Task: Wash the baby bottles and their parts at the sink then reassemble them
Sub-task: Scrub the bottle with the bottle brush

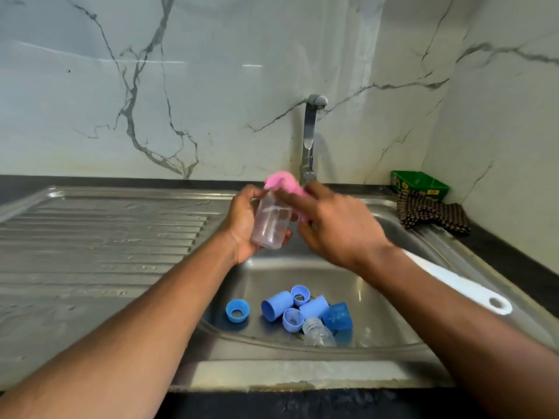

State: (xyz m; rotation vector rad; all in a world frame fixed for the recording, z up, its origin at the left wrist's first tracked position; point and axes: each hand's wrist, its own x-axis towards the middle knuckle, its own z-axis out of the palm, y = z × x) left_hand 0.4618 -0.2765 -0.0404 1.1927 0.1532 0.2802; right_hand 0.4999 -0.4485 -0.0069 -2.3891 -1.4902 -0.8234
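- Marble-look wall panels are standing behind a steel sink (393, 343), and a grooved draining board (106, 237) is lying at the 9 o'clock side of the basin.
- The left hand (242, 225) is holding a clear baby bottle (272, 225) above the basin, with the fingers curling around its body and its open mouth tilting toward 12 o'clock.
- The right hand (335, 225) is gripping a pink sponge (282, 182) and pressing it on the bottle mouth; this hand is blurred, so I cannot tell exactly how the fingers are lying.
- I am judging the bottle as light, stiff plastic with thin walls, and probably slippery when wet or soapy. Taking it around the middle of the body, as the left hand is doing, seems the safest hold.
- The sponge is looking soft and is probably squeezing easily into the neck.
- At 6 o'clock from the hands, blue caps and collars (298, 309) are lying together on the basin floor, with one blue ring (237, 310) a little apart at their 9 o'clock and a second clear bottle (319, 332) on its side among them. These small parts are likely light and may be sliding on wet steel.
- The tap (309, 137) is standing at 12 o'clock; I cannot tell if water is running.
- At 3 o'clock, a white handle (459, 285) is resting on the sink rim, and a checked cloth (432, 214) is lying beside a green box (419, 184).
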